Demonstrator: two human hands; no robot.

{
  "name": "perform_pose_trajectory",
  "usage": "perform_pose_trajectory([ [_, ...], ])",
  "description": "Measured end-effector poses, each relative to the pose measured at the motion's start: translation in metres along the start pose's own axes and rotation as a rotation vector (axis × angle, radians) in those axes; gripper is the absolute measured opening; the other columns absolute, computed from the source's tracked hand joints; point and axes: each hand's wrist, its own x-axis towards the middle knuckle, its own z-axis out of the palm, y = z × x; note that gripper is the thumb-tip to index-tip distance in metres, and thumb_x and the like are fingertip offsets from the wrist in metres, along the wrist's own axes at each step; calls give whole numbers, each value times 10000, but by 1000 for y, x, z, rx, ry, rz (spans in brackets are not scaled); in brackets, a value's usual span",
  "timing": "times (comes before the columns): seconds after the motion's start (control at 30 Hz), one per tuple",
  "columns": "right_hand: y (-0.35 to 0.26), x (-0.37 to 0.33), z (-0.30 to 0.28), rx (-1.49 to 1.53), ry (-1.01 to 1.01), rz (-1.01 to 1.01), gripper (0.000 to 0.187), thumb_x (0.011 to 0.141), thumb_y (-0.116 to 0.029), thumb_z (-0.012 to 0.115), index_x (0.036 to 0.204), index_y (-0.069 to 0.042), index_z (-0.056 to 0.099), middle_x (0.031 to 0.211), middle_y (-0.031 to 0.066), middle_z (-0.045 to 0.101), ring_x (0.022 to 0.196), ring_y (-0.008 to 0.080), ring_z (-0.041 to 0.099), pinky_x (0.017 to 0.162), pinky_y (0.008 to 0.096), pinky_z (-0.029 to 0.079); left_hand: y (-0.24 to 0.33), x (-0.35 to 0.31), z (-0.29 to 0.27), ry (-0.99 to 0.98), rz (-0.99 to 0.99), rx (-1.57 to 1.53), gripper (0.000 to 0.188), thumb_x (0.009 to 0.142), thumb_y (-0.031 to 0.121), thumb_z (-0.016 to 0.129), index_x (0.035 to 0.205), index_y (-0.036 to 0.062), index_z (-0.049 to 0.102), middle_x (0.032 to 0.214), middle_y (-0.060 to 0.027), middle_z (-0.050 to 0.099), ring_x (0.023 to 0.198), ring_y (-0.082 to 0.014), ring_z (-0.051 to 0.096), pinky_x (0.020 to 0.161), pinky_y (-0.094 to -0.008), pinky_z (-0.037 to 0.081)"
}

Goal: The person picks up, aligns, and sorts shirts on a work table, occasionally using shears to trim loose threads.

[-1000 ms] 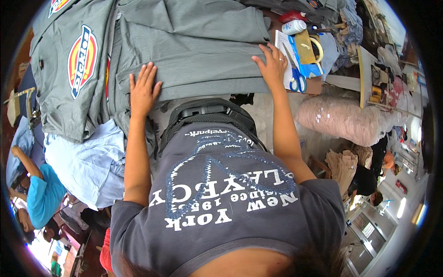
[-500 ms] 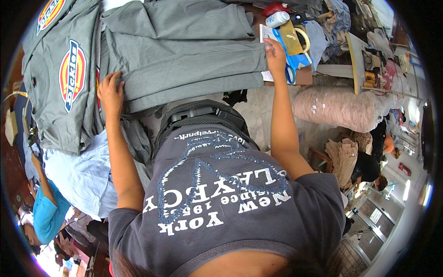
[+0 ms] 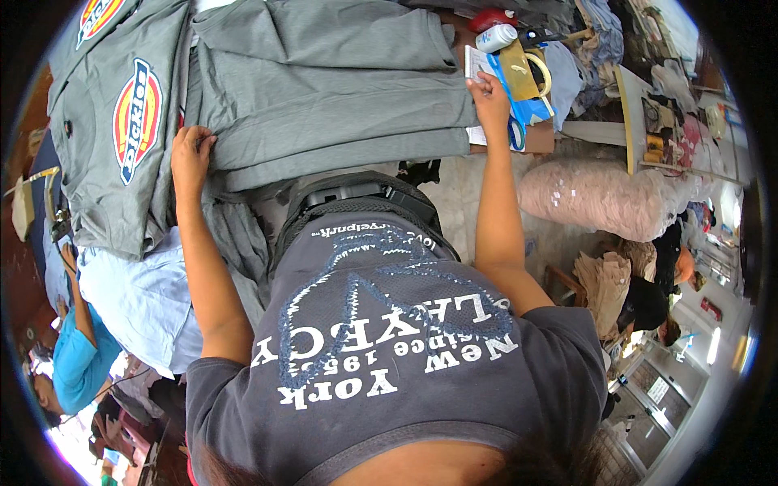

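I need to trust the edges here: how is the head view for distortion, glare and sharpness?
Head view: strong fisheye bend, black rim at the corners; the folded grey garment and both hands, left hand and right hand, are sharp and evenly lit; the lower-left and right edges are blown out by bright light; far-right clutter is small and squeezed.

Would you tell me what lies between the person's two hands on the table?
In the head view, a folded grey garment spans the stretch between the left hand and the right hand.
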Motion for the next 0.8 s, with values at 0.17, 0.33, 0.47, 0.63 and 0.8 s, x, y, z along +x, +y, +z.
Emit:
perform_pose_trajectory([
  [0.17, 8, 8, -2, -47, -48, -2, 299, 656, -138, 676, 926, -79, 562, 723, 80, 599, 660, 200, 570, 614, 298, 420, -16, 0, 3, -23, -75, -124, 119, 718, 95, 598, 796, 12, 563, 752, -121, 582, 710, -262, 563, 641, -316, 424],
  [0.33, -35, -5, 8, -320, 118, -310, 208, 688, -105, 623, 886, -84, 563, 760, 84, 569, 765, 244, 537, 682, 340, 410, -20, 10, -8, -139, -146, -159, 138, 755, 79, 542, 873, 22, 588, 801, -128, 612, 762, -230, 594, 669, -294, 435],
  [0.47, -70, -19, 36, -122, -150, -523, 129, 740, -122, 559, 864, -84, 570, 809, 92, 555, 799, 286, 512, 711, 365, 404, -36, 11, -10, -259, -74, -162, 151, 773, 83, 528, 894, 5, 574, 865, -135, 597, 826, -235, 566, 739, -285, 414],
  [0.63, -100, -49, 75, -228, -339, -605, 230, 707, -235, 609, 885, -94, 572, 859, 111, 536, 836, 295, 504, 720, 381, 411, -5, 14, -16, -224, 251, 114, 80, 683, 62, 574, 755, 31, 560, 838, -97, 551, 851, -263, 514, 753, -324, 394],
  [0.8, -105, -52, 74, -351, -453, -593, 277, 661, -261, 652, 856, -88, 561, 749, 110, 550, 742, 300, 533, 666, 394, 427, 30, 13, -29, -186, 774, 107, 123, 601, 20, 539, 715, 48, 499, 830, -61, 507, 856, -232, 487, 779, -349, 368],
])
